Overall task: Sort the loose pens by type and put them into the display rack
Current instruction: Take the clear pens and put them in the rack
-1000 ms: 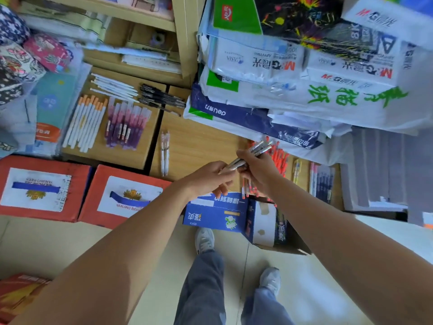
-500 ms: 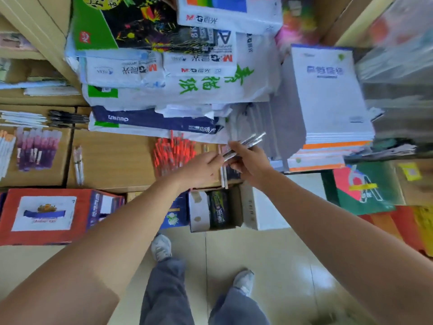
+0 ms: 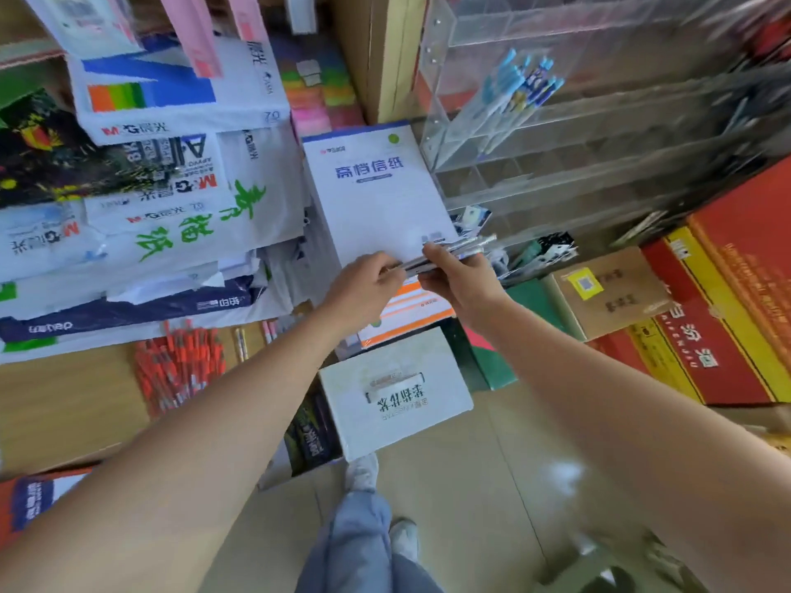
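Note:
My right hand (image 3: 453, 278) grips a bundle of clear grey pens (image 3: 464, 246) in front of me, their tips pointing right. My left hand (image 3: 364, 284) pinches the bundle's left end. The clear acrylic display rack (image 3: 578, 134) stands at the upper right, just beyond the pens' tips. One of its upper compartments holds several blue-capped pens (image 3: 518, 89); the lower compartments look blurred. A pile of orange-red pens (image 3: 179, 365) lies on the wooden shelf (image 3: 64, 400) at the lower left.
Stacked paper reams (image 3: 162, 173) fill the left. A white letter-paper pad stack (image 3: 376, 190) sits directly under my hands, a white box (image 3: 398, 400) below it. Red cartons (image 3: 727, 301) and a brown carton (image 3: 612, 293) stand under the rack. My feet are on the tan floor.
My view has swung to the right, bringing the acrylic rack into sight. Both hands have carried the pen bundle rightward, from over the wooden shelf to beside the rack.

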Available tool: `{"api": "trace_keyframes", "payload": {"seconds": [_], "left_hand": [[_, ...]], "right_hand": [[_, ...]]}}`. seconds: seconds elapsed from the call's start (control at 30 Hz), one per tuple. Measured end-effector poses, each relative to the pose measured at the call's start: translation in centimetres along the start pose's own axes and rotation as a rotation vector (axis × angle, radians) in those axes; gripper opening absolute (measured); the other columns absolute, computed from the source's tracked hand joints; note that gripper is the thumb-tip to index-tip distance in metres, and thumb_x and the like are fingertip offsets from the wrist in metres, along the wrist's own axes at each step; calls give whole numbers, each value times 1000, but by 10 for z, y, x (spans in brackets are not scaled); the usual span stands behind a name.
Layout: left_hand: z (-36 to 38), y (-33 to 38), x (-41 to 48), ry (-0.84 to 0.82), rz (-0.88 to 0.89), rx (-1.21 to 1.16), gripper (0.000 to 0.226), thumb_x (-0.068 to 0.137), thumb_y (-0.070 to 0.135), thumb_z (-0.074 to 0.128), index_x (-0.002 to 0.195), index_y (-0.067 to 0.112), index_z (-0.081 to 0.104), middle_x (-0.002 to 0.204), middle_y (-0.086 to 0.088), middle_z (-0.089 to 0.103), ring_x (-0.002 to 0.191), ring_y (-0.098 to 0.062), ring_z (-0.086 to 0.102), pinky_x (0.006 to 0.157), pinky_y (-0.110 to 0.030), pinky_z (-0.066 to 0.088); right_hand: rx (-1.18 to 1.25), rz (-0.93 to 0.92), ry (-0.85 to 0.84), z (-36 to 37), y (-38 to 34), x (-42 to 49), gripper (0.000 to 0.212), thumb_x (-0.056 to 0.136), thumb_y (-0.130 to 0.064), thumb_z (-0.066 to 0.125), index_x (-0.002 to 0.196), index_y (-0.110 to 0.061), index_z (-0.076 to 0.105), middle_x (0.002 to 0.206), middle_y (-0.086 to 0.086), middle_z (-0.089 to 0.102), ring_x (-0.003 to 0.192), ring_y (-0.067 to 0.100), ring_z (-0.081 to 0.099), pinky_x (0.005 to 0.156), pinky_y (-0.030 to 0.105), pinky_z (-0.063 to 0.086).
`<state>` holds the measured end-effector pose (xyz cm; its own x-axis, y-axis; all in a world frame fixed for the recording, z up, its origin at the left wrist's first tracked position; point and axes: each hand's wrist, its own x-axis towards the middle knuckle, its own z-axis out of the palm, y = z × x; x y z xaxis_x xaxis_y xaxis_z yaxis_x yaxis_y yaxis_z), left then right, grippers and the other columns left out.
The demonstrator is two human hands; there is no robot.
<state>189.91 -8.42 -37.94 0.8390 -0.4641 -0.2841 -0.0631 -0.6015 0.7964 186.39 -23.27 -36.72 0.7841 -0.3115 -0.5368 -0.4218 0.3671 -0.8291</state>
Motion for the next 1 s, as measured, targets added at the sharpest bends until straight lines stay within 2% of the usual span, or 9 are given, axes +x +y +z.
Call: {"api": "trace_keyframes", "payload": {"seconds": [0.07, 0.17, 0.27, 0.47, 0.57, 0.67, 0.73, 0.87, 1.0], "left_hand": [[1, 16, 23, 22, 62, 80, 22, 97, 28, 48, 110, 15, 62, 107, -3, 63, 94, -20, 60, 79, -34, 47], [1, 40, 49, 98, 122, 110, 19, 97, 24, 50, 110, 19, 62, 112, -2, 59, 94, -17, 58, 83, -32, 47], [1, 62, 71, 115, 199, 176, 22, 95, 17, 50, 115, 15, 60, 116, -7, 54, 103, -21, 56, 89, -36, 47], [11, 105, 118, 174, 376, 326, 40, 90, 11, 55, 129, 10, 53, 132, -11, 50, 125, -27, 43, 105, -35, 33], [20, 124, 143, 191, 419, 427, 53, 89, 14, 57, 140, 9, 43, 148, -12, 36, 138, -29, 30, 115, -42, 24], [34, 138, 164, 208, 360, 525, 62, 91, 18, 53, 148, 12, 29, 158, -11, 16, 145, -29, 13, 119, -44, 12], [45, 144, 176, 244, 300, 538, 66, 91, 18, 53, 150, 13, 24, 159, -11, 10, 146, -29, 10, 119, -42, 10], [63, 153, 185, 311, 152, 547, 68, 89, 17, 57, 149, 12, 26, 154, -18, 15, 141, -35, 21, 117, -44, 20], [72, 162, 190, 360, 46, 586, 67, 88, 17, 59, 147, 9, 29, 151, -19, 20, 136, -36, 28, 115, -45, 24]], "right_hand": [[36, -30, 61, -14, -18, 10, 15, 90, -9, 64, 77, -3, 61, 49, 1, 61, 44, 10, 58, 51, 20, 53], [78, -71, 126, -33, -44, 23, 18, 92, -7, 61, 75, -3, 58, 47, -1, 60, 41, 9, 57, 49, 19, 52], [110, -89, 176, -52, -65, 35, 18, 91, -10, 62, 76, -2, 58, 51, 0, 63, 45, 9, 60, 50, 18, 53], [145, -138, 283, -95, -109, 63, 17, 91, -11, 64, 76, -3, 60, 57, 4, 66, 47, 12, 63, 52, 19, 54], [151, -165, 317, -117, -134, 84, 17, 91, -14, 65, 79, -3, 59, 65, 7, 65, 49, 11, 62, 55, 20, 55], [128, -199, 333, -142, -162, 108, 17, 91, -16, 64, 78, -6, 60, 72, 8, 65, 52, 10, 60, 59, 20, 55], [94, -213, 329, -157, -182, 125, 17, 90, -18, 66, 79, -7, 61, 73, 8, 66, 54, 11, 61, 66, 25, 55], [10, -209, 313, -178, -220, 159, 20, 88, -27, 69, 86, -8, 61, 74, 4, 67, 60, 12, 63, 83, 32, 56], [-153, -221, 277, -177, -242, 189, 26, 86, -36, 69, 83, -13, 56, 74, 1, 67, 66, 14, 65, 74, 31, 54]]}}
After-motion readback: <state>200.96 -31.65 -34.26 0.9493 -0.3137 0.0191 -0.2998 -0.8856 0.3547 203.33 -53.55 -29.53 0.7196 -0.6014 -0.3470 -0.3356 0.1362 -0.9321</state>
